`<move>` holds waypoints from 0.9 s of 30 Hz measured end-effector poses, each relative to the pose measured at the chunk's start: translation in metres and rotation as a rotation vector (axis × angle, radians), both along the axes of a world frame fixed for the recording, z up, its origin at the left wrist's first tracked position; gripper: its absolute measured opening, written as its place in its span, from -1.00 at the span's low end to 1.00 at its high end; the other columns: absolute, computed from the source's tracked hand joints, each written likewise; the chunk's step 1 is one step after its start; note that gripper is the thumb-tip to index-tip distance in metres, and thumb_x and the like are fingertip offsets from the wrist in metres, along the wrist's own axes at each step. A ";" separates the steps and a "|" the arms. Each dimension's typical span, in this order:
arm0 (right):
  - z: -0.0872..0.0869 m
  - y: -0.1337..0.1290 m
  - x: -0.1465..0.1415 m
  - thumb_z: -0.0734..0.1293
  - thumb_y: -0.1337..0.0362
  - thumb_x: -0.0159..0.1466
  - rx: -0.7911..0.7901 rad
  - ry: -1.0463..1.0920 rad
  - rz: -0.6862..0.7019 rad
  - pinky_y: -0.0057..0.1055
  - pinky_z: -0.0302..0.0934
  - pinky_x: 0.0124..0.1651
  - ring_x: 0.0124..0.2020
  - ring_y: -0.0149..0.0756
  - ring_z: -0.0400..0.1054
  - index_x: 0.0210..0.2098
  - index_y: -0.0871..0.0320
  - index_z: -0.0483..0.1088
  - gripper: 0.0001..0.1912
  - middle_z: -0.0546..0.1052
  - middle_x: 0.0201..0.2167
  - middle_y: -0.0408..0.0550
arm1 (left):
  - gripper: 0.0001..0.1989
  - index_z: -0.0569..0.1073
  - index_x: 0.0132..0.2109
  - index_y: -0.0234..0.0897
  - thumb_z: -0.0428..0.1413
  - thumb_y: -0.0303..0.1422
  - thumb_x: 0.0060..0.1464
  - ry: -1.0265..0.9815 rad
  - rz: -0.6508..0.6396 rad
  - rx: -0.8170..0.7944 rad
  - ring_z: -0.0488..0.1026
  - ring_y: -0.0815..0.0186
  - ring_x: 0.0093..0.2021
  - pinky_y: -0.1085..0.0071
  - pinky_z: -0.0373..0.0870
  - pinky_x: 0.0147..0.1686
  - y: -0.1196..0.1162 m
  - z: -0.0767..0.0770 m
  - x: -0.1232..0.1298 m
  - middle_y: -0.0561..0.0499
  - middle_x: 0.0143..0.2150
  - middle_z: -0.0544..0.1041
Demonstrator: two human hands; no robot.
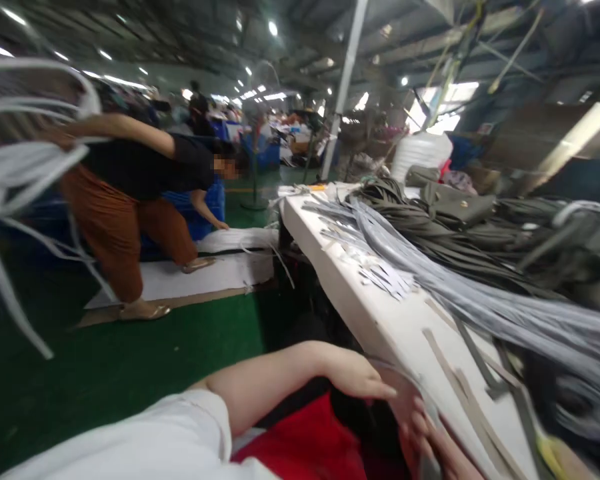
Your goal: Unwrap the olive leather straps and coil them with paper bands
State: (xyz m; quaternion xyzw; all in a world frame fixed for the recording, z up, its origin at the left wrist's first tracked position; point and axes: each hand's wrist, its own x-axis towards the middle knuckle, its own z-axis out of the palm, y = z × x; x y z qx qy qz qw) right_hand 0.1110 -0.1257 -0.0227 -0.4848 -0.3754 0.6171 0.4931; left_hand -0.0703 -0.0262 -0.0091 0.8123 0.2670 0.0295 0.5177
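Observation:
My left hand (357, 377) is at the table's front edge, fingers closed at a grey strip (405, 387) that curves between my hands. My right hand (425, 437) is closed round the same strip, closer to the bottom of the view. Motion blur hides the exact grip of the fingertips. Beside my right hand, flat beige strips (463, 393) and dark grey-green strips (480, 360) lie on the white tabletop (340, 280). A blurred yellow thing (550, 453) shows at the lower right, by a partly visible hand (573, 463).
A long bundle of pale grey strips (460, 280) runs across the table, with dark strips (420, 227) piled behind. Small white cut pieces (387, 277) lie nearby. On the left, a person (145, 167) bends over white strips (237, 239) on the floor, carrying a white bundle (25, 173).

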 end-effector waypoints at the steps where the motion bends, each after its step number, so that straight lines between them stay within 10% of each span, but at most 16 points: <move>1: -0.009 0.001 0.002 0.38 0.04 0.24 -0.032 0.027 -0.085 -0.27 0.52 -0.20 -0.30 -0.30 0.49 -0.12 -0.06 0.43 -0.75 0.51 -0.25 -0.15 | -0.50 0.53 -0.43 -0.21 -0.06 0.04 0.19 -0.026 0.042 -0.132 0.55 0.18 -0.34 0.31 0.44 -0.18 -0.006 -0.002 0.002 -0.04 -0.48 0.58; 6: -0.030 0.017 -0.002 0.41 0.36 0.21 -0.200 0.591 -0.465 -0.50 0.47 -0.13 -0.51 -0.54 0.43 -0.24 0.12 0.44 -0.88 0.54 -0.43 -0.24 | -0.34 0.54 -0.23 -0.29 -0.06 0.23 0.07 -0.161 0.058 -0.835 0.55 0.23 -0.35 0.32 0.43 -0.20 -0.031 -0.026 0.004 -0.10 -0.38 0.60; 12: -0.019 0.042 -0.019 0.31 0.34 0.31 -0.236 0.642 -0.596 -0.46 0.46 -0.18 -0.58 -0.53 0.39 -0.28 0.15 0.44 -0.95 0.57 -0.44 -0.21 | -0.54 0.51 -0.20 -0.30 0.24 0.01 -0.04 -0.242 -0.034 -1.160 0.53 0.23 -0.36 0.31 0.42 -0.25 -0.075 -0.038 0.002 -0.06 -0.37 0.59; 22: -0.053 0.022 0.023 0.28 0.07 0.24 -0.266 -0.686 -0.121 -0.14 0.36 -0.13 -0.41 -0.12 0.44 -0.47 0.17 0.41 -0.69 0.53 -0.51 0.07 | -0.43 0.46 -0.29 -0.34 0.15 0.16 -0.03 -0.060 0.214 -0.930 -0.01 0.54 -0.77 0.53 -0.18 -0.76 -0.030 -0.053 -0.040 0.17 -0.67 0.32; 27: -0.057 0.003 0.002 0.25 -0.02 0.24 0.228 -0.781 0.049 -0.20 0.24 0.13 -0.02 -0.04 0.41 -0.10 0.13 0.48 -0.58 0.55 -0.06 0.08 | -0.32 0.47 -0.30 -0.32 -0.03 0.28 0.00 -0.011 0.077 -0.918 -0.03 0.50 -0.82 0.48 -0.16 -0.82 -0.040 -0.061 -0.038 0.05 -0.63 0.46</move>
